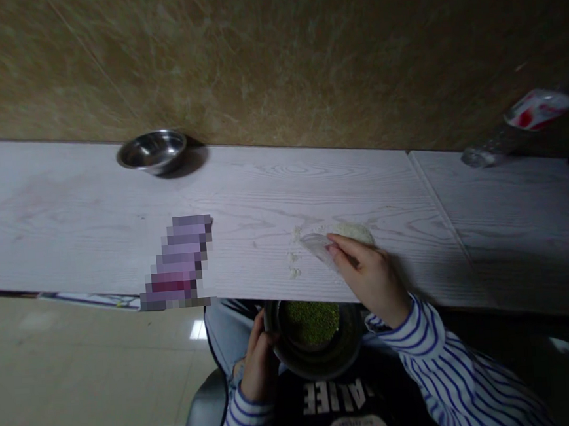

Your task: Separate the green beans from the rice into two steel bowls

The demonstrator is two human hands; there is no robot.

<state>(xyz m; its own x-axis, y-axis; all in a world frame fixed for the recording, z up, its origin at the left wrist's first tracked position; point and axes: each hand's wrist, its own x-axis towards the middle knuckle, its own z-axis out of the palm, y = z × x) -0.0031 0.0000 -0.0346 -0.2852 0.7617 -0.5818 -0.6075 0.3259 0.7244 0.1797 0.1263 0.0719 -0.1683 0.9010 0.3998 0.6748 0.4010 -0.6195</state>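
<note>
My left hand (260, 356) grips the rim of a metal bowl (321, 369) at its left side. Green beans (313, 321) lie inside the bowl, which is held over the lap just below the table edge. Between the thumb and fingers of my right hand (371, 275) is a clear plastic piece with a rounded edge (316, 244), tilted close to the tabletop; its exact kind is unclear. A pile of white grains, like rice (358, 233), sits partly hidden behind that hand. Smaller clusters of the grains (294, 257) are scattered to its left.
A shiny steel bowl (154, 154) stands near the wall at the back left. A blurred-out purple flat object (182, 257) lies at the table's front edge. On the right, a clear plastic bottle with a red and white label (535, 111) lies on its side by the wall.
</note>
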